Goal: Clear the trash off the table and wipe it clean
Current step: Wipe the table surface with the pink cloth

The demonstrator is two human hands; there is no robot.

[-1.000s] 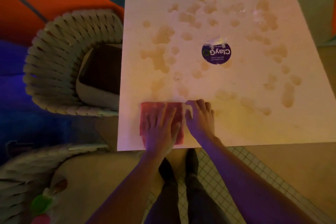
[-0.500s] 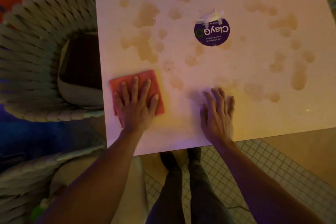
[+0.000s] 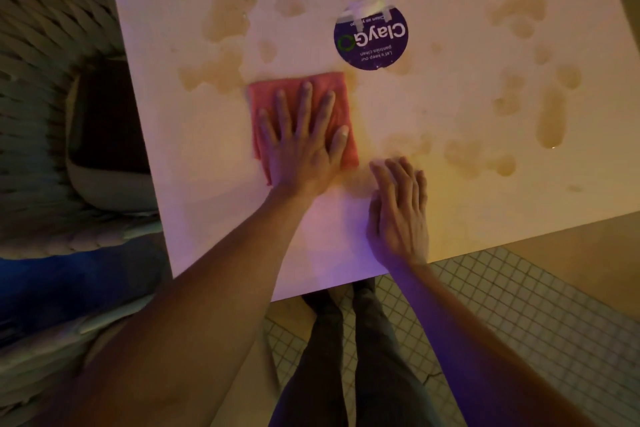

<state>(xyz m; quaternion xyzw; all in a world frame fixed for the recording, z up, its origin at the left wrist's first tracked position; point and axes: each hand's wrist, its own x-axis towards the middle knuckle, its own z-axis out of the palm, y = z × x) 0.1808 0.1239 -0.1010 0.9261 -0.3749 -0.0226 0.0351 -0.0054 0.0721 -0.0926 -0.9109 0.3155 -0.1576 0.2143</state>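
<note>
Left hand [image 3: 304, 142], fingers [image 3: 306, 100] spread wide, presses a red cloth [image 3: 332, 94] flat on the worktop [image 3: 194, 135], just near of the round sticker [image 3: 370, 40], covering much of it for wiping. Right hand [image 3: 398, 208], fingers straight together, braces near the edge. Brown stains [image 3: 550, 118] remain far and right.

One table [image 3: 207, 218], one red cloth [image 3: 298, 90], one round purple sticker [image 3: 370, 40], two hands, one woven chair [image 3: 41, 97], many brown stains.

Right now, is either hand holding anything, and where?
Nothing is gripped. The left hand presses flat on the red cloth; the right hand rests on the table.
</note>
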